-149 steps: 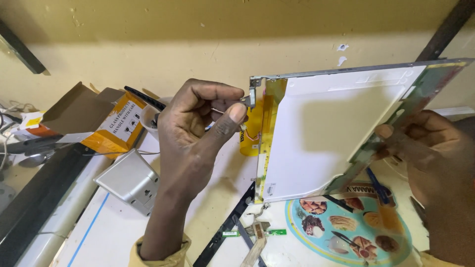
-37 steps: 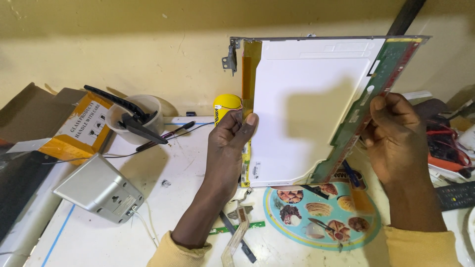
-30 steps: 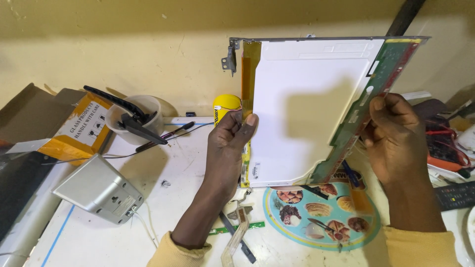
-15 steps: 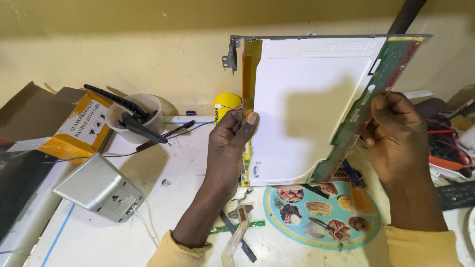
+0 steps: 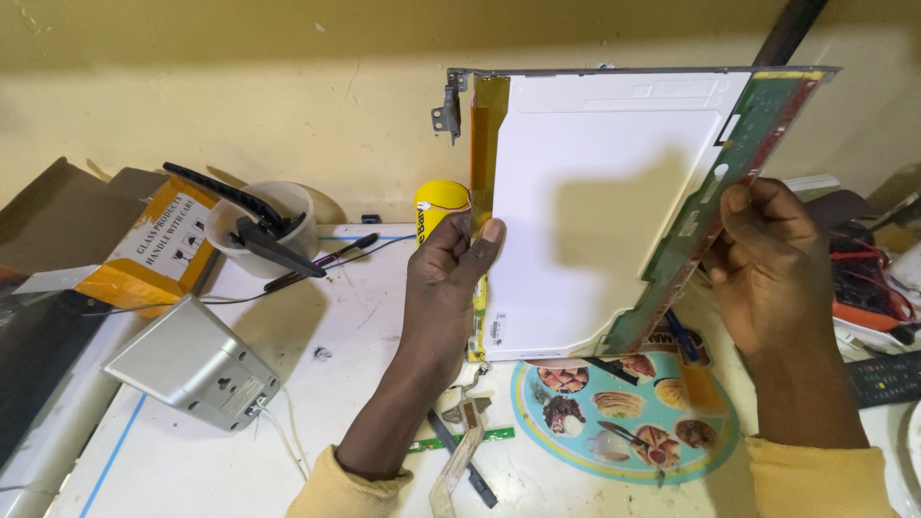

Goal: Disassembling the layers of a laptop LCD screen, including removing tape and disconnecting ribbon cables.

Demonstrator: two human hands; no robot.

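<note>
- You hold a bare display panel (image 5: 595, 201) up in front of the yellow wall, lifted clear of the white surface (image 5: 355, 384), with its white back facing you.
- Your left hand (image 5: 443, 288) grips the panel's left edge, where an amber tape strip (image 5: 484, 144) runs; the thumb lies on the white face and the fingers are closed around the edge.
- Your right hand (image 5: 772, 259) is clenched on the green circuit strip (image 5: 729, 182) along the panel's right side.
- The panel stands tilted, its top edge leaning to the right; the green strip runs from far right down to near centre. A small metal bracket (image 5: 447, 105) sticks out at the top left corner.
- Under the panel lies a round mat printed with food pictures (image 5: 633, 412).
- Just behind your left hand stands a yellow can (image 5: 436, 206).
- Farther left are a white bowl holding black tools (image 5: 259, 230), an orange and white box (image 5: 158, 249) and a grey metal unit (image 5: 192, 364).
- At the far right are red wires (image 5: 868, 278) and a remote control (image 5: 887, 379).
</note>
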